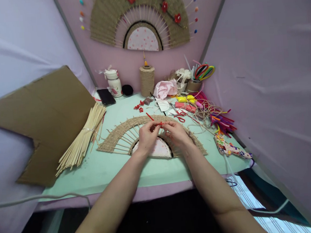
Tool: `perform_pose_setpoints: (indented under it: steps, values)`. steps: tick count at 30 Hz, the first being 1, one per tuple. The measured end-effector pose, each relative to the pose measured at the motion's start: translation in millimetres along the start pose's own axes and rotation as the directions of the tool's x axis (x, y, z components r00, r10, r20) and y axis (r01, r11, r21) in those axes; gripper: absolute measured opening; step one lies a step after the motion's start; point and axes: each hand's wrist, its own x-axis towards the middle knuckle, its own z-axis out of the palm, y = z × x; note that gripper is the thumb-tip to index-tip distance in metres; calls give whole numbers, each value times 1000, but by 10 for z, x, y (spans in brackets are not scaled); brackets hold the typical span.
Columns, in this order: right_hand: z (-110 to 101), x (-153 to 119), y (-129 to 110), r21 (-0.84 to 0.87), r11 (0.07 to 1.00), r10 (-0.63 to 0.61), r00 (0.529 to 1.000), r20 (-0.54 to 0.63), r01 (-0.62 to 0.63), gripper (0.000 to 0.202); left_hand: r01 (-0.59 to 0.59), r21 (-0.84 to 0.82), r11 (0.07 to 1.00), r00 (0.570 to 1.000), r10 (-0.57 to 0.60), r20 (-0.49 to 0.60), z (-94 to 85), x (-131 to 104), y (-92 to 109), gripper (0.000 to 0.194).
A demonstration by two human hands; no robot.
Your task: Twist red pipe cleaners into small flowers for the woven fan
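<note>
Both hands meet above a fan point(120, 130) of twine woven over thin sticks, which lies on the table with a white, pink-spotted half-round at its base. A red pipe cleaner point(149, 116) is pinched between my left hand point(148, 134) and my right hand point(175, 131). One end of it sticks up to the left past the left fingers, and a small bent part shows between the fingertips. The fingers of both hands are closed on it. My hands and wrists cover the middle of the fan.
Left of the fan lies a bundle of sticks point(83, 138) by a cardboard sheet point(50, 117). Behind stand a bottle point(113, 83) and a twine spool point(147, 82). Small red flowers point(139, 106), red-handled scissors point(181, 118), pipe cleaners point(223, 120) and a patterned glue gun point(229, 148) lie around.
</note>
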Motion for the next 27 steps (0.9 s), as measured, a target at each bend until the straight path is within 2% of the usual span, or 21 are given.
perform_pose_setpoints:
  steps: [4, 7, 9, 11, 13, 14, 18, 20, 24, 27]
  values:
    - [-8, 17, 0, 4, 1000, 10, 1000, -12, -10, 23, 86, -50, 995, 996, -86, 3, 13, 5, 11, 10]
    - [-30, 18, 0, -147, 985, -91, 996, -16, 87, 19, 170, -66, 983, 985, -170, 11, 26, 22, -29, 10]
    - [-36, -3, -16, -335, 921, -221, 975, -27, 200, 14, 227, -65, 972, 974, -225, 34, 32, 34, -77, 10]
    - [-30, -35, -37, -516, 798, -367, 930, -5, 311, 10, 264, -54, 963, 964, -261, 59, 35, 46, -126, 8]
    - [-16, -59, -50, -607, 704, -445, 895, 26, 368, 10, 271, -55, 961, 961, -267, 75, 33, 55, -156, 7]
    - [-10, -63, -49, -610, 701, -445, 895, 29, 368, 11, 268, -63, 961, 961, -263, 81, 31, 59, -161, 7]
    - [-6, -32, -17, -415, 873, -277, 961, 12, 257, 16, 267, -113, 957, 963, -261, 69, 14, 71, -142, 8]
    - [-11, -14, -1, -303, 930, -212, 977, 15, 206, 18, 277, -133, 952, 961, -273, 53, 8, 75, -139, 9]
    - [-10, -9, 12, -217, 964, -163, 986, -19, 155, 20, 324, -195, 926, 946, -319, 55, 10, 74, -163, 12]
    - [4, -17, 19, -230, 958, -185, 981, -48, 170, 21, 331, -266, 906, 943, -331, 47, 28, 67, -161, 12]
